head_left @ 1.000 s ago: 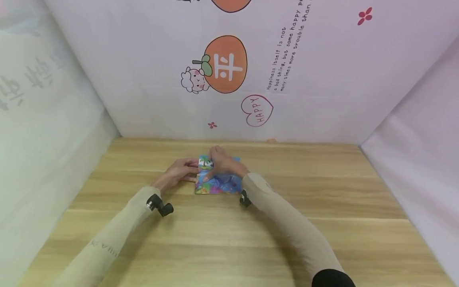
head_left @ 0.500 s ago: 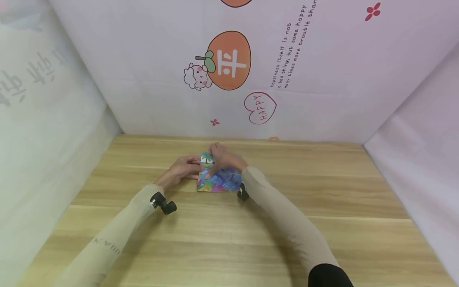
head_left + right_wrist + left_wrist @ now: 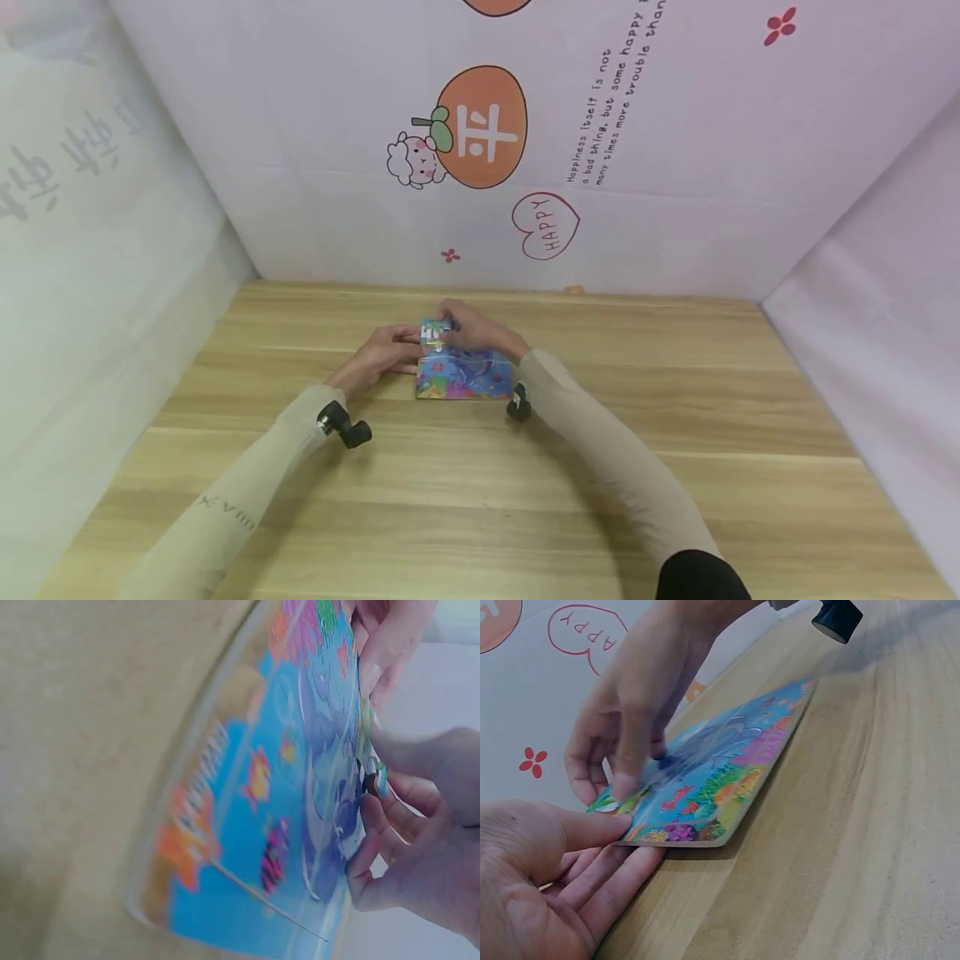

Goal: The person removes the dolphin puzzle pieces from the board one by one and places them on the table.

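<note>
- Lying flat mid-table [image 3: 675, 400], the puzzle board [image 3: 465, 377] has its long axis left-right.
- R hand [image 3: 474, 333] pinches a piece [image 3: 433, 333] at far-left corner.
- L hand [image 3: 382, 354], fingers straight, braces left edge.

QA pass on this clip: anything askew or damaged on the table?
Nothing damaged. The jigsaw puzzle board lies flat on the table; one piece at its far left corner is unseated, pinched by the right hand.

Colourful picture board [image 3: 465, 377] flat on table [image 3: 525, 500]
</note>
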The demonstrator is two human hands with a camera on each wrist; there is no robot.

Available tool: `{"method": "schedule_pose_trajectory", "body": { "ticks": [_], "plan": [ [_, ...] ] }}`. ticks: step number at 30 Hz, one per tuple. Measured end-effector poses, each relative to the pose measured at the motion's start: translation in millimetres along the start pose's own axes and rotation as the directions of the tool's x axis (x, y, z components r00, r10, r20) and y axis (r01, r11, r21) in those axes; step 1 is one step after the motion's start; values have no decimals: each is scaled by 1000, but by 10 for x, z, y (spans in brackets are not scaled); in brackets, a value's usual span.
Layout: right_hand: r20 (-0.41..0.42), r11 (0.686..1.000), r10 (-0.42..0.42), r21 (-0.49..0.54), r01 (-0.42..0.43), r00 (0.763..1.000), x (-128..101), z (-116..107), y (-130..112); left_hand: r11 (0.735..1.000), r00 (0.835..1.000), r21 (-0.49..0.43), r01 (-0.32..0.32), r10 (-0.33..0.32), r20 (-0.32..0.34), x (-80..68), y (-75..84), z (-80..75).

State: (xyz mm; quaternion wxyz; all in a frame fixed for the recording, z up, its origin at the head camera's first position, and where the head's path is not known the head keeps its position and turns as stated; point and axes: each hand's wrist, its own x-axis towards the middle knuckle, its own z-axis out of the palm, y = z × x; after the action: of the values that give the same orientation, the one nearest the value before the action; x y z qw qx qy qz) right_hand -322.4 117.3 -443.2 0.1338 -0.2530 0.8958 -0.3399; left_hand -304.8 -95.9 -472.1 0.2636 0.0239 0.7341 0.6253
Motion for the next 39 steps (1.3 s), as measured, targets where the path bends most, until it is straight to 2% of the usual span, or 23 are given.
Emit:
{"method": "schedule_pose_trajectory", "body": {
  "ticks": [5, 17, 20, 22, 26, 31, 35, 39],
  "plan": [
    [-56, 997, 16, 80, -11, 998, -38, -5, 5, 1000, 1000, -18, 4, -4, 1, 7, 26, 52],
    [-96, 994, 10, 112, 1, 995, -55, 37, -42, 1000, 1000, 9, 2, -2, -24, -67, 32, 44],
    [-138, 982, 41, 188, -14, 990, -52, 64, -42, 1000, 1000, 4, 4, -4, -30, -60, 25, 42],
    [-159, 959, 67, 281, -20, 985, -48, 69, -43, 1000, 1000, 4, 5, -5, -29, -57, 23, 40],
    [-148, 888, 110, 458, -31, 983, -43, 30, -46, 1000, 1000, 9, 13, -13, -27, -67, 34, 23],
    [-84, 817, 155, 571, -80, 984, -94, -72, 44, 1000, 1000, 8, 16, -16, -22, -61, 41, 11],
    [-65, 760, 186, 643, -101, 980, -177, -152, 138, 1000, 1000, 2, 6, -6, -15, -60, 41, 12],
    [-46, 711, 204, 694, -115, 978, -278, -219, 227, 999, 1000, 34, 11, -10, -26, -95, 61, 16]
  ]
}}
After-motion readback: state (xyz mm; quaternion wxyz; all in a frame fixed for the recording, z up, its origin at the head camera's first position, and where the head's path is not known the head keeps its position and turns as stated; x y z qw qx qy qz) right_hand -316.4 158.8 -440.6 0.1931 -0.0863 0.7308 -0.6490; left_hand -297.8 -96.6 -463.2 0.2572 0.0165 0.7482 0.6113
